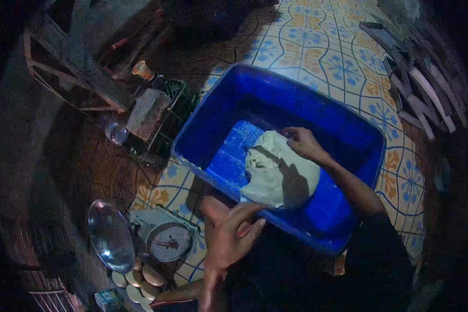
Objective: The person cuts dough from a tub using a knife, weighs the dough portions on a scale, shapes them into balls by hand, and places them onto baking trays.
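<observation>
A pale, soft mass like dough [275, 182] lies in a large blue plastic tub [296, 99], with a dark shadow across it. At the dough's upper right edge, my right hand [304, 143] has its fingers curled and closed on the edge; the fingertips are partly hidden. Beside the tub's near rim is my left hand [236, 231], palm turned inward, with its fingers bent and a gap between them. Its fingertips are close to the dough's lower edge, and nothing shows between them.
A dial scale [169, 242] and a shiny metal bowl [111, 236] stand at lower left, near several pale oval things [135, 278]. Left of the tub is a dark crate [179, 99] with a block [148, 112] on it. Metal racks [426, 83] are at upper right, on patterned tiles [343, 65].
</observation>
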A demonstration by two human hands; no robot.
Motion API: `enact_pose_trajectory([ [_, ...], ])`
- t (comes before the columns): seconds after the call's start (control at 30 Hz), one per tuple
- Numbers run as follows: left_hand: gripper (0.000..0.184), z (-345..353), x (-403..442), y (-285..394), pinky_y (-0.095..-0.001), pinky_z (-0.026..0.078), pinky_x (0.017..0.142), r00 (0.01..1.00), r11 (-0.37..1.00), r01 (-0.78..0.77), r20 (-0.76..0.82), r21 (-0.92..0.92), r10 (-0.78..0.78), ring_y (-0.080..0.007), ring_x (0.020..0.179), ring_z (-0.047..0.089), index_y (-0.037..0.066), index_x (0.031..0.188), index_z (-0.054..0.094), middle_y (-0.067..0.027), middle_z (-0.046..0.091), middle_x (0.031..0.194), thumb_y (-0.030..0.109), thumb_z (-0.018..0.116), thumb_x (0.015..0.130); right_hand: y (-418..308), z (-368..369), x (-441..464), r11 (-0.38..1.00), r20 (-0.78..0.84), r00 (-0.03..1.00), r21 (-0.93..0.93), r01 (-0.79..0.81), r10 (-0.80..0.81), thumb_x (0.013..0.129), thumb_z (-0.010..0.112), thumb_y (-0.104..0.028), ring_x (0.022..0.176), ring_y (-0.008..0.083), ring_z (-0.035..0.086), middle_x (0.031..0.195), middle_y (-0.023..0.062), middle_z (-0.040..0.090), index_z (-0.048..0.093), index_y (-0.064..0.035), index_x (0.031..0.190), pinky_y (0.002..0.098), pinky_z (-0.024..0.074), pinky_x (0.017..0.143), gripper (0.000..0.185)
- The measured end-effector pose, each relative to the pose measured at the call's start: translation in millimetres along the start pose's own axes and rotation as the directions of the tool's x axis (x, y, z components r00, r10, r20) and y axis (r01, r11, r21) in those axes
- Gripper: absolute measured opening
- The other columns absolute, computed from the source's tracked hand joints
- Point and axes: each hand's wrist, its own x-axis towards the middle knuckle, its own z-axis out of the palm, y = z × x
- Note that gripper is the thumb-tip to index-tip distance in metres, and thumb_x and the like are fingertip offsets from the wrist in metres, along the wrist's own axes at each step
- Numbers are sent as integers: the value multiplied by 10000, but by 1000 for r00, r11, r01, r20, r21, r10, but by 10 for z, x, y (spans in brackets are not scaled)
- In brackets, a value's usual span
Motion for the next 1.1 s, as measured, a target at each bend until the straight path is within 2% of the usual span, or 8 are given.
enact_pose_trajectory([
  [0.17, 848, 536, 1249, -695, -450, 351, 991, 980, 838, -105, 198, 535, -4, -379, 1261, 341, 105, 1359, 345, -273, 384, 1316, 240, 785, 646, -188, -534, -130, 960, -318, 937, 276, -56, 146, 894, 481, -135, 869, 288, 629, 883, 191, 623, 510, 40, 1128, 366, 486, 787, 294],
  [0.23, 1172, 841, 1826, -714, -618, 287, 979, 851, 654, 256, 156, 712, -502, -494, 1322, 68, 209, 1438, 80, -257, 186, 1436, 336, 835, 551, -201, -514, -183, 960, -420, 907, 268, 83, 39, 878, 480, -74, 807, 276, 627, 818, 162, 606, 499, 38, 1108, 366, 492, 741, 257],
  [0.3, 1364, 1092, 2263, -1649, -767, 209, 885, 931, 788, 245, 90, 564, -353, -530, 1305, -70, 364, 1415, -54, -251, -94, 1461, 391, 885, 426, -48, -564, -183, 969, -491, 859, 101, 225, -148, 828, 477, 32, 778, 274, 631, 816, 155, 607, 480, 19, 1120, 363, 500, 707, 292],
  [0.43, 1109, 1299, 2519, -1529, -642, 344, 912, 856, 697, 468, -83, 544, -511, -445, 1295, 198, 315, 1363, 281, -143, 184, 1452, 264, 866, 422, -16, -683, -182, 956, -518, 807, -89, 279, -284, 817, 489, 21, 850, 350, 614, 936, 200, 597, 486, 7, 1141, 401, 502, 738, 325],
  [0.53, 658, 1119, 2599, -1599, -436, 487, 769, 888, 843, 423, 35, 333, -459, -281, 926, 583, 111, 1131, 583, -117, 621, 1014, 100, 786, 506, -18, -679, -163, 969, -515, 822, -82, 234, -242, 822, 460, 32, 854, 349, 613, 974, 207, 594, 461, -2, 1201, 385, 494, 747, 380],
  [0.6, 570, 943, 2692, -1999, -414, 503, 664, 807, 849, 520, 378, -95, -453, -235, 747, 621, 50, 1090, 598, -83, 657, 834, 57, 757, 543, 43, -662, -139, 980, -464, 863, -102, 172, -200, 823, 472, 21, 857, 353, 612, 986, 201, 599, 438, -22, 1263, 384, 493, 743, 443],
  [0.83, 463, 719, 1514, -723, -308, 500, 615, 942, 894, 314, -14, -319, -336, -188, 733, 605, -22, 991, 584, -107, 631, 838, -59, 611, 531, 53, -515, -174, 998, -93, 994, 19, -58, 60, 813, 474, 7, 846, 330, 628, 1062, 191, 601, 433, -81, 1306, 372, 474, 760, 502],
  [1.1, 433, -376, 559, 137, -273, 480, 559, 849, 824, 218, -315, -523, -424, -165, 625, 573, -31, 937, 539, -91, 587, 780, -33, 624, 512, -566, 90, -1348, 988, 197, 968, 31, 154, -157, 841, 451, -11, 888, 194, 616, 1045, 176, 634, 499, -50, 1257, 329, 454, 825, 421],
])
